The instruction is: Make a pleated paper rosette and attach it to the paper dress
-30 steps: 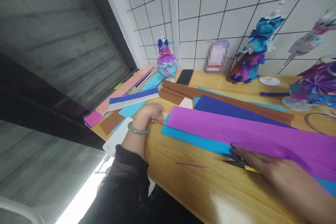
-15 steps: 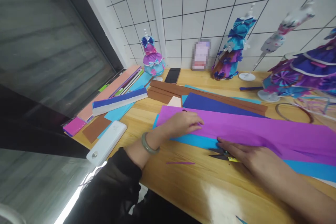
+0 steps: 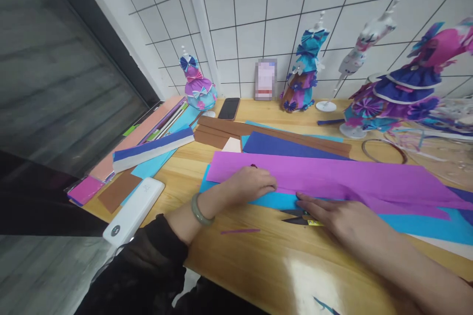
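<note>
A long purple sheet of crepe paper [image 3: 318, 172] lies over a blue sheet [image 3: 273, 200] on the table. My left hand [image 3: 254, 184], with a bangle at the wrist, has its fingers closed at the near edge of the purple sheet, pinching it. My right hand [image 3: 342, 219] reaches in from the right with fingers stretched out, fingertips on the same edge. Partly beneath that hand lie scissors [image 3: 293, 219], blades apart and pointing left; their handles are hidden. A thin purple strip [image 3: 240, 231] rests on the bare wood in front of my left hand.
Brown sheets [image 3: 291, 137] and a dark blue sheet [image 3: 288, 146] lie behind. A white power bank [image 3: 135, 211] sits at the left edge, near a folded blue-and-white paper [image 3: 153, 149]. Paper-dressed mannequins [image 3: 305, 69] and a phone [image 3: 229, 108] stand or lie along the tiled wall.
The camera view has swung right, so things appear further left. The purple sheet's right end now shows, with a fold along its near side. Both hands stay at the paper's edge.
</note>
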Demonstrator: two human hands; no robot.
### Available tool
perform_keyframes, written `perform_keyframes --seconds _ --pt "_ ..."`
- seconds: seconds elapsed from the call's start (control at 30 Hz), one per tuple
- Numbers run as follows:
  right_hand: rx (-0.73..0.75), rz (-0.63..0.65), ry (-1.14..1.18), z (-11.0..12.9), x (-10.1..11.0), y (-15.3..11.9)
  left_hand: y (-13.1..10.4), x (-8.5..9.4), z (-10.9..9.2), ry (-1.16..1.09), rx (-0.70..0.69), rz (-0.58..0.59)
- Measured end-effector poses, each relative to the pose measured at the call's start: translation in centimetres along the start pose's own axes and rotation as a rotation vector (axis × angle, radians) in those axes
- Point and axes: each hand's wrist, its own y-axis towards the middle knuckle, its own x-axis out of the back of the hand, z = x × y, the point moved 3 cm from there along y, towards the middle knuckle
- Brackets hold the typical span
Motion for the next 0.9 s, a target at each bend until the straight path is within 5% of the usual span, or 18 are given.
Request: perform_keyframes --seconds 0.17,0.33,0.53,0.77,0.9 --pt "-0.018 0.103 -0.015 0.5 0.3 0.4 1.3 1.0 -0.6 0.047 -0.031 0.063" --pt "-0.013 0.054 0.023 0.5 0.7 0.6 3.8 0.7 -1.9 0.088 -0.013 -0.149" --pt "-0.044 0.081 0.141 0.0 1.5 1.0 5.1 -1.7 -1.4 -0.126 0.029 -0.206" --pt "-0.254 0.078 0.255 -3.5 2.5 0.1 4.9 -1.8 -0.8 -0.272 0.072 -0.259" --pt "-0.338 -0.060 0.307 -5.9 2.4 -0.7 4.9 -1.8 -0.6 -0.332 0.109 -0.271"
